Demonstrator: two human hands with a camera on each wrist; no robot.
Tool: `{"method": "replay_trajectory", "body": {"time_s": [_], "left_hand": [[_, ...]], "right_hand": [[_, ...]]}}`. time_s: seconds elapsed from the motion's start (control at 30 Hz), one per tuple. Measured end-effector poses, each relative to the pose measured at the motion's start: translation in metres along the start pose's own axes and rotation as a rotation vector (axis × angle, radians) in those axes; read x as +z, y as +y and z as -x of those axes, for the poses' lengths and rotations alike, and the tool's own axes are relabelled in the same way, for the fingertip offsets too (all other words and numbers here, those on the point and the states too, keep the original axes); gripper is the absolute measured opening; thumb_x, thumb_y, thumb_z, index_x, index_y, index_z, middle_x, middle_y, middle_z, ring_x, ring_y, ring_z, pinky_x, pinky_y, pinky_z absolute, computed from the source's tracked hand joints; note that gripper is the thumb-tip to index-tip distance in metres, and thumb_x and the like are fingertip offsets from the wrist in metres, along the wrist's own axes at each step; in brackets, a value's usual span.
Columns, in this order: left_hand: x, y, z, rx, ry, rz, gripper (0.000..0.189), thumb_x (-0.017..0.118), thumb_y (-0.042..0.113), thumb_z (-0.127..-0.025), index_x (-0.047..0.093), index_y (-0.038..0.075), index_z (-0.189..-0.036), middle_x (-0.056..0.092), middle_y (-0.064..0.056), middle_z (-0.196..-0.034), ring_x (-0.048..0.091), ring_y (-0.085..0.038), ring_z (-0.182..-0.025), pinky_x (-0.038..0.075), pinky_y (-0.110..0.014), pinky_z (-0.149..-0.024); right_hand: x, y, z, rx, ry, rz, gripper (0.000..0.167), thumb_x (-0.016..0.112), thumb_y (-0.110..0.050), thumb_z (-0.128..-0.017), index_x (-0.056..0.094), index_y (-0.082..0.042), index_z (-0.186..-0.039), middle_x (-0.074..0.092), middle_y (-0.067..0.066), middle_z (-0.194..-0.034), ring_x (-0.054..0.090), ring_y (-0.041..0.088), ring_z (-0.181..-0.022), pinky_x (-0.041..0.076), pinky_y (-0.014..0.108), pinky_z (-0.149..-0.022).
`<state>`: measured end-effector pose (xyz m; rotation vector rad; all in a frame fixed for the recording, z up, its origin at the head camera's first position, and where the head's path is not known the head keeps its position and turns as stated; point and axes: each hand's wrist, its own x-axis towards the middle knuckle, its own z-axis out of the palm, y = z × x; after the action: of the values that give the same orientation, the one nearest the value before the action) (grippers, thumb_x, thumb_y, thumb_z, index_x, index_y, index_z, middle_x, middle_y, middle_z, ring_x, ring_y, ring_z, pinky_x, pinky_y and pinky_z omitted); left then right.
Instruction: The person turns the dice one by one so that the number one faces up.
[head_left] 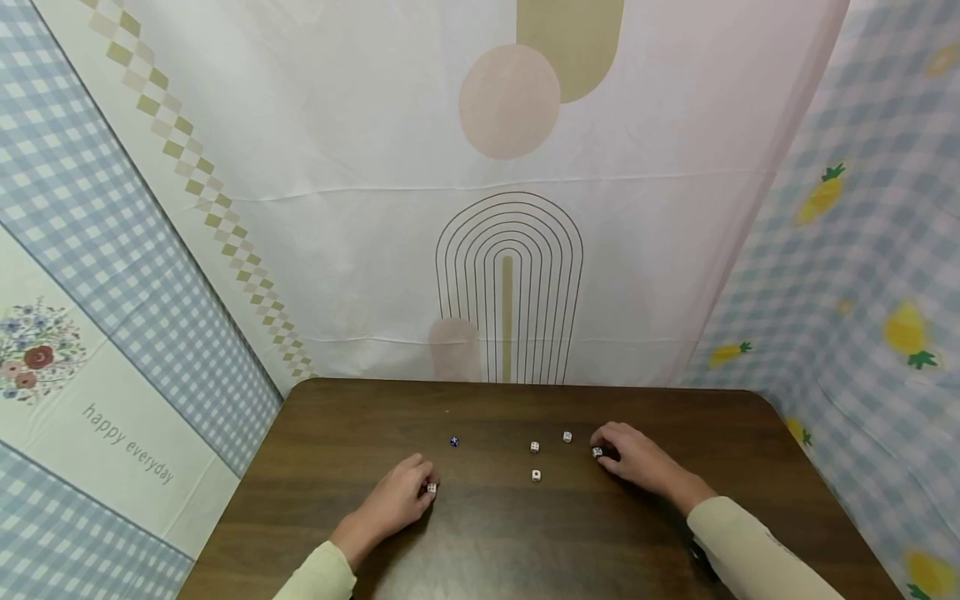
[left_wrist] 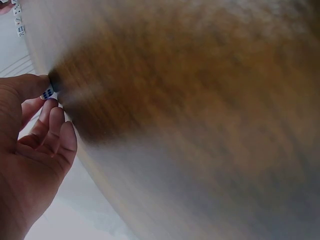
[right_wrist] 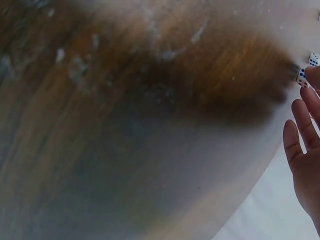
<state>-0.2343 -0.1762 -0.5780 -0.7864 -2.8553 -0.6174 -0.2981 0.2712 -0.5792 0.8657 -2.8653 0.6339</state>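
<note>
At the left of the table, my left hand (head_left: 396, 497) pinches a white die (head_left: 432, 489) between thumb and fingers. Blue pips show on that die (left_wrist: 47, 93) in the left wrist view, with the other fingers curled loosely below it. Farther right, my right hand (head_left: 633, 457) holds another white die (head_left: 597, 452) at its fingertips. In the right wrist view this die (right_wrist: 302, 78) has blue and red pips and is partly covered by the thumb. Beside it lies a loose white die (right_wrist: 314, 59).
A dark blue die (head_left: 454, 441) lies beyond my left hand. Between the hands are white dice: one at the back (head_left: 567, 437), one in the middle (head_left: 535, 447), one nearer (head_left: 536, 476). The brown wooden table (head_left: 480, 542) ends at a hanging cloth (head_left: 375, 275).
</note>
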Motion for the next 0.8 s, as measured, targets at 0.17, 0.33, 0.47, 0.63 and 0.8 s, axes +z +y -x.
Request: {"method": "replay_trajectory", "body": {"time_s": [0.17,0.33,0.47,0.63,0.8], "left_hand": [[-0.0011,0.001,-0.0006,0.0,0.0,-0.006,0.018,0.079,0.008,-0.087,0.062,0.015,-0.087,0.049,0.006,-0.084,0.048,-0.006,-0.075,0.046,-0.027,-0.066],[-0.0015,0.0005,-0.0011,-0.004,-0.004,-0.007,0.018,0.078,0.009,-0.087,0.062,0.016,-0.086,0.05,0.007,-0.085,0.048,-0.005,-0.075,0.046,-0.027,-0.067],[-0.0019,0.0007,-0.0016,0.006,0.006,-0.007,0.017,0.079,0.008,-0.086,0.063,0.015,-0.086,0.05,0.006,-0.085,0.048,-0.006,-0.075,0.046,-0.027,-0.066],[-0.0011,-0.0003,-0.0003,0.015,0.006,-0.001,0.018,0.079,0.008,-0.086,0.062,0.016,-0.086,0.05,0.006,-0.084,0.048,-0.005,-0.075,0.046,-0.027,-0.066],[0.0014,-0.0023,0.0001,0.032,0.02,-0.006,0.017,0.079,0.009,-0.085,0.064,0.015,-0.086,0.051,0.006,-0.084,0.049,-0.005,-0.075,0.047,-0.027,-0.066]], "right_hand": [[0.0017,-0.0014,-0.0016,0.008,-0.014,0.012,0.019,0.079,-0.011,-0.089,0.07,-0.019,-0.105,0.065,-0.008,-0.105,0.06,0.014,-0.099,0.053,0.041,-0.086],[0.003,-0.0046,-0.001,0.007,-0.013,0.037,0.016,0.077,-0.011,-0.091,0.07,-0.02,-0.102,0.065,-0.008,-0.103,0.06,0.014,-0.097,0.054,0.041,-0.084],[0.0044,-0.0052,-0.0012,0.019,-0.016,0.04,0.015,0.077,-0.012,-0.091,0.07,-0.021,-0.101,0.065,-0.009,-0.103,0.06,0.012,-0.095,0.054,0.04,-0.082],[0.0052,-0.0047,-0.0016,0.041,-0.032,0.022,0.015,0.076,-0.012,-0.092,0.069,-0.021,-0.101,0.063,-0.009,-0.102,0.058,0.008,-0.09,0.054,0.035,-0.078],[0.0058,-0.0057,-0.0007,0.054,-0.031,0.009,0.015,0.076,-0.01,-0.092,0.069,-0.021,-0.1,0.062,-0.009,-0.099,0.056,0.005,-0.086,0.053,0.032,-0.075]]}}
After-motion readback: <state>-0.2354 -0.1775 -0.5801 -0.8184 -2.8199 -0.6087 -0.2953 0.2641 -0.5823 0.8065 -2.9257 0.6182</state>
